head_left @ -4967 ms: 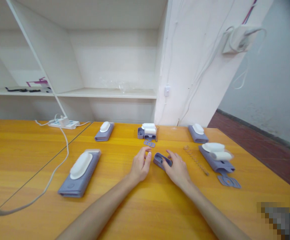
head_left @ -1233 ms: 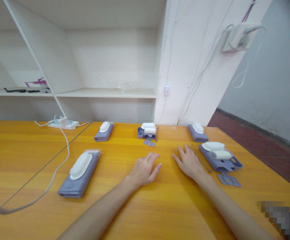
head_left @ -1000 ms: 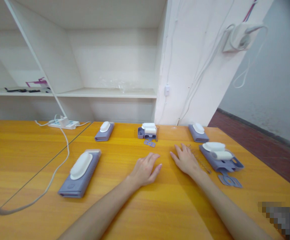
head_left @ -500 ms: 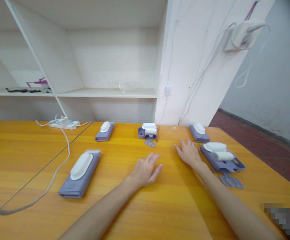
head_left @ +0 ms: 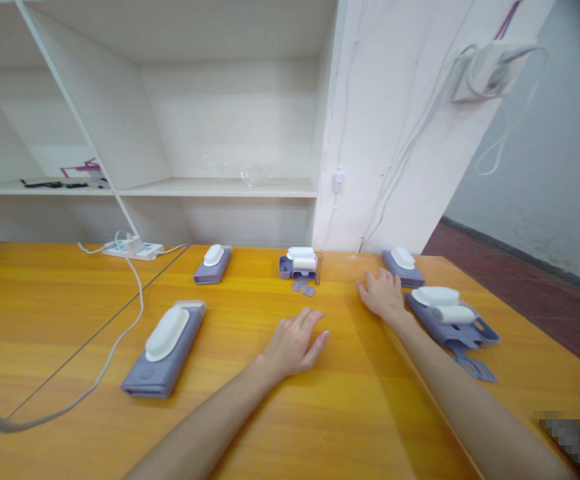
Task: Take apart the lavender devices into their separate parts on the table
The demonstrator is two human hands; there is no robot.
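My left hand hovers over or rests on the middle of the table, fingers loosely stretched, thumb apart, holding nothing. My right hand reaches forward with fingers spread, close to a grey-purple flat case with a white oval piece at the back right; whether it touches the case I cannot tell. Beside its wrist lies a larger grey-purple holder bearing a white oval piece and a white roller-shaped piece. A flat grey-purple cut-out piece sticks out in front of that holder.
Two similar cases lie on the left, one near and one far. A grey-purple set with white pieces stands at the back middle. A white cable runs from a power strip. White shelves rise behind.
My right hand has moved slightly forward toward the back-right case. My left hand keeps its pose. The whole view has shifted a little.
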